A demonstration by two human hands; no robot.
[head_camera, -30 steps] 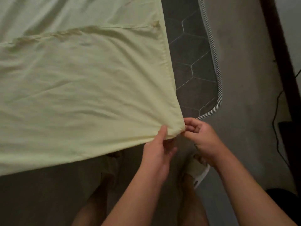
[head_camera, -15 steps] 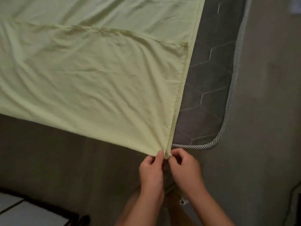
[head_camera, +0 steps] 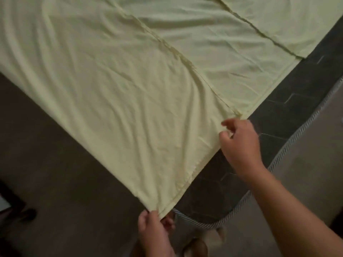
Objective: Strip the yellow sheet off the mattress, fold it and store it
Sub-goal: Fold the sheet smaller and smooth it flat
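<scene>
Looking down from my head, the yellow sheet (head_camera: 130,108) fills the frame from nine o'clock round to one, folded over itself with a hem seam running diagonally, and its lowest corner tapers down to six o'clock. My left hand (head_camera: 154,230), at six o'clock, pinches that corner between thumb and curled fingers. My right hand (head_camera: 239,143), toward four o'clock of centre, has its fingers curled onto the sheet's side edge, nipping the hem. The dark quilted mattress (head_camera: 297,101) shows bare from two to five o'clock, its striped piping (head_camera: 196,222) rounding the corner just beside my left hand. Dark floor (head_camera: 55,182) lies at eight o'clock.
</scene>
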